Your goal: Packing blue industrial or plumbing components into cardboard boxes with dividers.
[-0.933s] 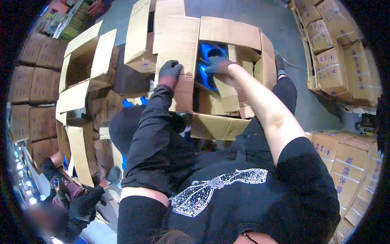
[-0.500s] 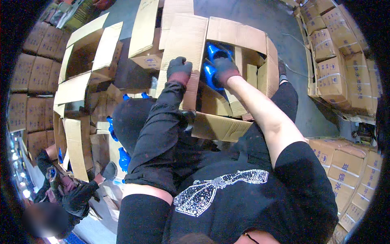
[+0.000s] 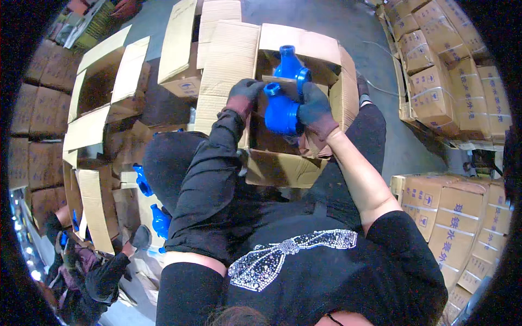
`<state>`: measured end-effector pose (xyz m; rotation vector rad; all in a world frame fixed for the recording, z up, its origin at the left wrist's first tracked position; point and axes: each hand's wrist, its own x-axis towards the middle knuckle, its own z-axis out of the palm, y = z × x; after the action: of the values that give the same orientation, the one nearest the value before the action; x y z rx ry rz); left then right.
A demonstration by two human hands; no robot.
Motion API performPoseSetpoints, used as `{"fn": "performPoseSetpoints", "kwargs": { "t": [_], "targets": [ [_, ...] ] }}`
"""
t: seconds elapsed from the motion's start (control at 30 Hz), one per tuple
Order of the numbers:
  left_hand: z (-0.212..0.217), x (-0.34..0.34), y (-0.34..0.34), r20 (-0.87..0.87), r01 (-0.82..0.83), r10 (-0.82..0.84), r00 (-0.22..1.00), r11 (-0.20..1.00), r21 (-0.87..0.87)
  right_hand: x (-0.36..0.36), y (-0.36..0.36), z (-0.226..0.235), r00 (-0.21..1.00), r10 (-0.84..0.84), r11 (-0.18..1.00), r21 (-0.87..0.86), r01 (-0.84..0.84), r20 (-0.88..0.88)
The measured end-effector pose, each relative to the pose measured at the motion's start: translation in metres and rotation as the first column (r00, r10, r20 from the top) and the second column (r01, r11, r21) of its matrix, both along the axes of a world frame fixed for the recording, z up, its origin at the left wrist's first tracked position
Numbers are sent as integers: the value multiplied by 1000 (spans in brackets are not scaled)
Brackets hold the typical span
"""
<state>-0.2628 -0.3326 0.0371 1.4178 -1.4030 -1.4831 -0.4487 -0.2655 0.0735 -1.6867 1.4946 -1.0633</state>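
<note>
Two blue metal pipe fittings with round bodies and threaded necks are over the open cardboard box (image 3: 288, 168) in front of me. My right hand (image 3: 317, 108), in a dark glove, grips the nearer fitting (image 3: 281, 113) by its right end. Its fingertips reach the farther fitting (image 3: 288, 66), which stands with a neck pointing away. A strip of brown cardboard (image 3: 284, 82) lies between the two fittings. My left hand (image 3: 244, 93), also gloved, is closed at the box's left side, close to the nearer fitting's neck. What its fingers hold, if anything, is hidden.
More blue fittings (image 3: 160, 221) lie left of my knee. Open boxes (image 3: 130, 68) stand at the left and far left. Another person (image 3: 103, 274) crouches at lower left. Strapped cartons are stacked on a pallet (image 3: 435, 103) at right, with more cartons (image 3: 451, 217) nearer.
My right hand has lifted the blue fittings from inside the box and turned them. The left hand has left the flap's top and come right, closer to the fittings. My view has shifted slightly.
</note>
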Motion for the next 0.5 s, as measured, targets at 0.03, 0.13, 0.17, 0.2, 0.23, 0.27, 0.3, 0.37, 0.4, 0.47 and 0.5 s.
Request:
{"fn": "performPoseSetpoints", "kwargs": {
  "t": [0.03,0.13,0.17,0.2,0.23,0.27,0.3,0.37,0.4,0.47,0.5],
  "targets": [
    [-4,-3,3,0,-6,6,1000,1000,-5,5,6,8,1000,6,1000,-5,-6,0],
    [8,-23,16,-332,99,-44,942,984,150,-4,22,23,914,58,998,-6,-61,402],
    [27,-32,29,-341,199,-173,924,979,44,-15,30,24,919,35,999,-3,-37,392],
    [47,-32,41,-325,276,-283,902,959,-68,-15,39,34,837,2,1000,20,-16,548],
    [44,-32,47,-324,274,-282,903,959,-72,-12,48,42,727,-26,999,46,-7,686],
    [39,-33,52,-418,271,-292,860,956,-111,-9,57,49,782,29,1000,-23,-19,622],
    [36,-35,58,-510,271,-308,803,951,-147,-9,63,53,783,26,1000,-25,-14,621],
    [55,-41,75,-547,311,-284,788,949,-44,-14,73,52,627,83,996,-85,-27,774],
    [60,-45,81,-557,269,-248,793,962,-44,-18,73,43,792,131,985,-172,-33,596],
    [67,-53,87,-620,222,-158,768,975,28,-27,75,30,596,148,989,-102,-110,789],
    [65,-53,85,-620,221,-154,769,975,33,-28,77,27,355,130,977,-58,-206,926]
  ]
}}
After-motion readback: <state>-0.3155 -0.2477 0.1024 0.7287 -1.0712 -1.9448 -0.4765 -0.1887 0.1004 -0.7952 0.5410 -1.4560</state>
